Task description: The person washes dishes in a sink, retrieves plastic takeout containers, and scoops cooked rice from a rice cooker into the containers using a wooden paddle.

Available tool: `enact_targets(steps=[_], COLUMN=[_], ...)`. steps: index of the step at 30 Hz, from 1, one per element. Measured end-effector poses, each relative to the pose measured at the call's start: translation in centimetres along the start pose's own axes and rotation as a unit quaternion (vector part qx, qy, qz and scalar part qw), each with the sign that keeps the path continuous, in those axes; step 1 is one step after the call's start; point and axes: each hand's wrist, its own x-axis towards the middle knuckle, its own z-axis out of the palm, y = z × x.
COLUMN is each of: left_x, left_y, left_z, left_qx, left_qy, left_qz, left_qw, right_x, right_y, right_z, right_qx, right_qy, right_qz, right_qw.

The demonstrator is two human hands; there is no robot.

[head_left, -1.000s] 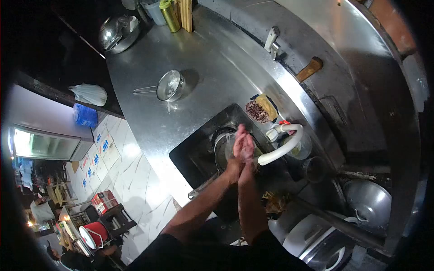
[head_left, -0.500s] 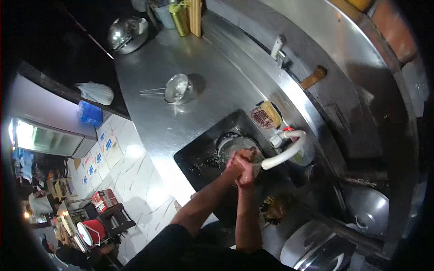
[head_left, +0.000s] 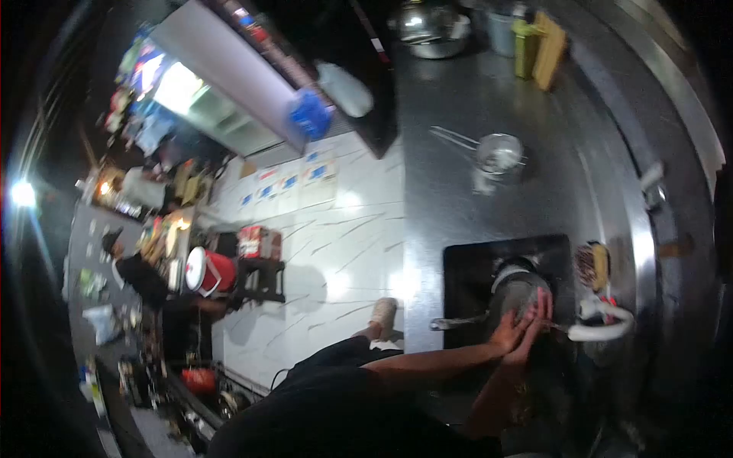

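My left hand (head_left: 507,331) rests against my right hand (head_left: 537,314) over the dark sink (head_left: 467,267). The right hand's fingers are stretched out, and the left hand's fingers lie extended across its palm. Neither hand seems to hold anything. Beneath them, partly covered, is a round pot (head_left: 513,276) in the basin. A white curved faucet spout (head_left: 607,331) reaches toward the hands from the right. A shiny metal handle (head_left: 450,324) lies over the sink's near edge; what it belongs to is unclear.
A wire strainer (head_left: 500,153) lies on the steel counter (head_left: 435,206). Beside the sink are scrubbing sponges (head_left: 592,266). A lidded metal pot (head_left: 435,34) stands farther back. To the left, a red bucket (head_left: 214,272) and a person (head_left: 137,271) are on the tiled-floor side.
The head view has swung left, bringing the floor and the person more into sight. My hands have gone from clasped together to flatter, with fingers extended, still over the sink.
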Motion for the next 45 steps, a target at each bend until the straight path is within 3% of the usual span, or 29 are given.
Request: enact_targets(steps=[2,6,9,10,11,13,16,19,20,23,26,29,32,33,34,35,36,38,39,40,41,42,45], left_x=[3.6,5.1,4.4,4.5,4.3,5.7,5.9,5.5,5.2,4.1,4.8,4.7,3.7,4.0,4.0,4.4,3.7,2.1,1.9,1.9,2.0,2.0,1.4], left_y=[-5.8,-5.9,-2.1,-1.6,-1.2,-2.9,-2.3,-1.0,0.0,7.1,7.1,5.2,5.5,5.0,4.4,3.4,4.4,6.6,6.6,6.7,6.5,6.3,4.1], left_z=[2.6,1.8,0.2,0.2,-0.1,1.4,4.7,4.8,5.0,0.1,-0.5,-2.2,-5.4,-5.7,-5.9,-5.8,-6.5,-8.4,-8.2,-7.9,-7.4,-6.8,-1.6], left_qx=[-0.118,-0.243,-0.219,-0.148,-0.268,-0.489,-0.298,-0.284,-0.298,-0.078,-0.022,-0.018,-0.136,-0.119,-0.102,-0.085,-0.094,-0.134,-0.156,-0.255,-0.35,-0.441,-0.496], left_qy=[-0.026,-0.143,-0.144,-0.127,-0.173,-0.257,-0.118,-0.185,-0.128,-0.231,-0.131,-0.124,-0.25,-0.261,-0.273,-0.286,-0.289,-0.286,-0.284,-0.291,-0.294,-0.295,-0.342], left_qz=[-0.061,-0.028,-0.031,-0.09,-0.134,-0.207,-0.044,-0.013,-0.08,-0.14,-0.097,-0.071,-0.084,-0.097,-0.111,-0.125,-0.133,-0.158,-0.17,-0.19,-0.209,-0.227,-0.144], left_qw=[0.991,0.959,0.964,0.977,0.938,0.808,0.946,0.941,0.943,0.96,0.986,0.99,0.955,0.953,0.95,0.946,0.943,0.936,0.93,0.902,0.865,0.817,0.785], right_x=[0.5,2.3,4.1,4.7,5.5,7.0,9.7,12.1,12.9,14.5,15.5,16.6,18.6,17.9,17.3,15.9,14.4,10.3,8.9,7.5,6.4,4.2,-3.1], right_y=[-0.2,-1.0,-1.8,-2.2,-2.7,-3.3,-4.2,-4.8,-4.9,-5.2,-4.6,-3.9,-2.7,-3.5,-4.3,-5.2,-6.0,-5.4,-4.5,-3.7,-1.7,-0.3,3.1], right_z=[-0.7,-3.2,-5.4,-6.2,-7.0,-8.3,-10.0,-11.5,-11.8,-12.8,-13.4,-14.1,-15.6,-14.5,-13.3,-12.5,-12.3,-8.9,-7.0,-5.1,-3.1,-1.3,3.2], right_qx=[-0.014,-0.039,-0.061,-0.068,-0.071,-0.082,-0.086,-0.089,-0.092,-0.094,-0.087,-0.062,0.096,0.298,0.481,0.632,0.639,0.599,0.405,0.184,-0.243,-0.24,-0.253], right_qy=[0.002,0.013,0.034,0.041,0.048,0.058,0.073,0.093,0.101,0.118,0.134,0.142,0.036,-0.116,-0.231,-0.343,-0.276,-0.278,-0.252,-0.225,-0.129,-0.121,-0.091], right_qz=[-0.01,-0.028,-0.049,-0.057,-0.065,-0.086,-0.11,-0.133,-0.145,-0.179,-0.213,-0.266,-0.336,-0.278,-0.169,-0.067,0.006,0.087,0.047,0.023,-0.088,-0.107,-0.148], right_qw=[1.0,0.999,0.996,0.995,0.994,0.991,0.988,0.983,0.98,0.972,0.964,0.951,0.936,0.906,0.829,0.692,0.717,0.746,0.877,0.957,0.957,0.957,0.952])
